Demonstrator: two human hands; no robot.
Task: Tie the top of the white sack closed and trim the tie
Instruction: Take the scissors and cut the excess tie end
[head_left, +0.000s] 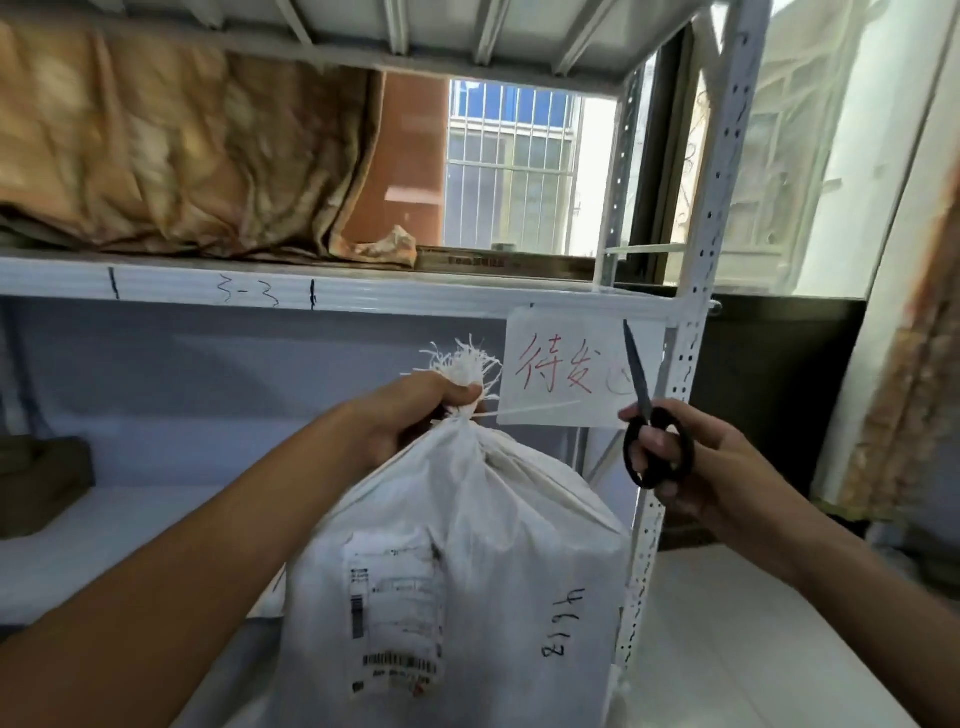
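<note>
White sack neck clamped in left hand; right hand grips scissors; shelf marked "3-3".

The sack is stood before the shelving rack, just left of its upright post. The sack's neck is gripped by the left hand, and the tie projects rightward from the neck toward the scissors, which are held apart from it in the right hand. A sign is hung from the shelf edge behind the tie. Cloth is laid on the shelf above; a box is set on the lower shelf, far left.
</note>
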